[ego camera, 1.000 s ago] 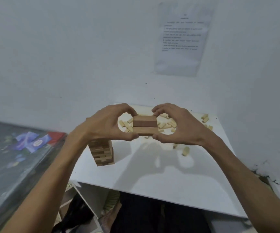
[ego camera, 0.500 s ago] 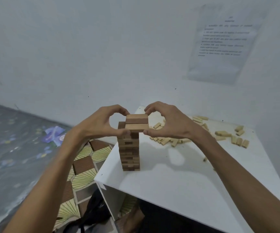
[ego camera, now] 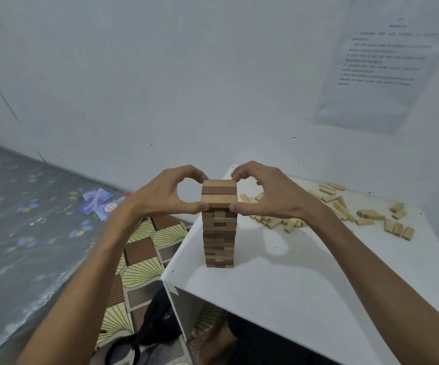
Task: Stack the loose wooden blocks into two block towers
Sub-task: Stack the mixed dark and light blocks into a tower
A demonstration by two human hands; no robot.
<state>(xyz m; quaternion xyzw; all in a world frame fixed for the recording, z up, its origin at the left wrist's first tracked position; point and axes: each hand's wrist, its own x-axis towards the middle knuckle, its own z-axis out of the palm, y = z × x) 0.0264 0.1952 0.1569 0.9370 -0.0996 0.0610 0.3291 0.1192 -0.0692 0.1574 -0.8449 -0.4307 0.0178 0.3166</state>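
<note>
A tower of wooden blocks stands near the left edge of the white table. On its top sits a row of three blocks, two light with a dark one between. My left hand pinches the row's left end between thumb and fingers. My right hand pinches the right end the same way. Several loose light blocks lie scattered on the table behind and to the right of my right hand.
The table's left corner drops to a patterned floor. A grey mattress with cards lies at the left. A black bag sits under the table edge. A paper sheet hangs on the wall.
Both hands carried the three-block row from mid-air over the table to the left and down onto the tower's top. The view has swung left with them.
</note>
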